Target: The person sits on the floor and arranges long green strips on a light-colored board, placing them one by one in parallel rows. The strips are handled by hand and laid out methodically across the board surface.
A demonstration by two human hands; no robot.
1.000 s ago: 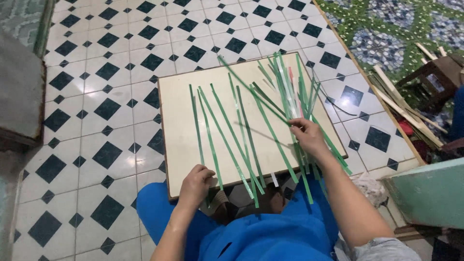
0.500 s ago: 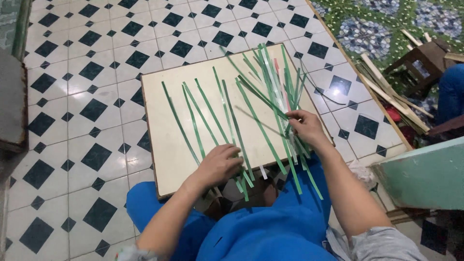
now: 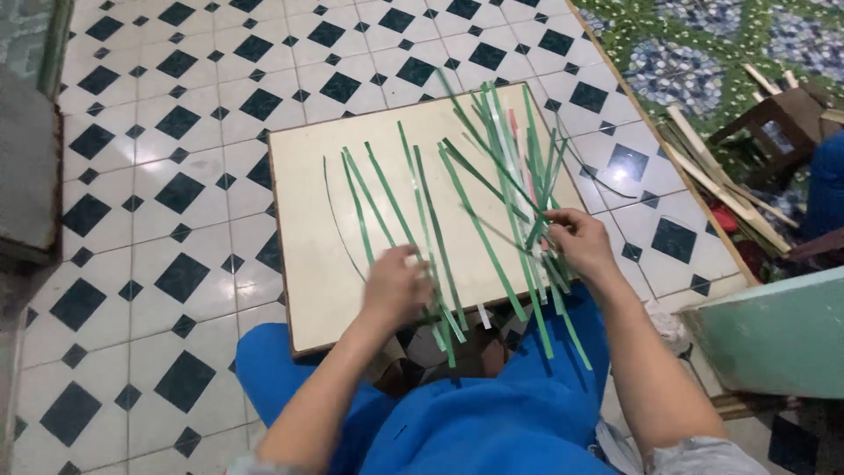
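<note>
A cream board (image 3: pixel 308 255) lies on the tiled floor in front of my knees in blue trousers (image 3: pixel 492 422). Several long green strips (image 3: pixel 457 193) lie spread across it, fanned out on the left and bunched and crossing on the right. My left hand (image 3: pixel 396 286) rests on the near ends of the left strips, fingers curled over them. My right hand (image 3: pixel 576 242) pinches the bunched strips (image 3: pixel 527 167) at the board's right edge. A thin dark strand (image 3: pixel 334 220) curves along the left of the board.
White floor tiles with black diamonds (image 3: pixel 176 193) surround the board. A green patterned mat (image 3: pixel 703 53), wooden slats (image 3: pixel 721 185) and a small wooden stool (image 3: pixel 782 119) lie at right. A pale green panel (image 3: pixel 774 334) stands near right, a grey slab (image 3: pixel 26 167) at left.
My left hand has moved from the board's near edge onto the near ends of the left strips. The view has shifted closer. My right hand stays on the right bunch.
</note>
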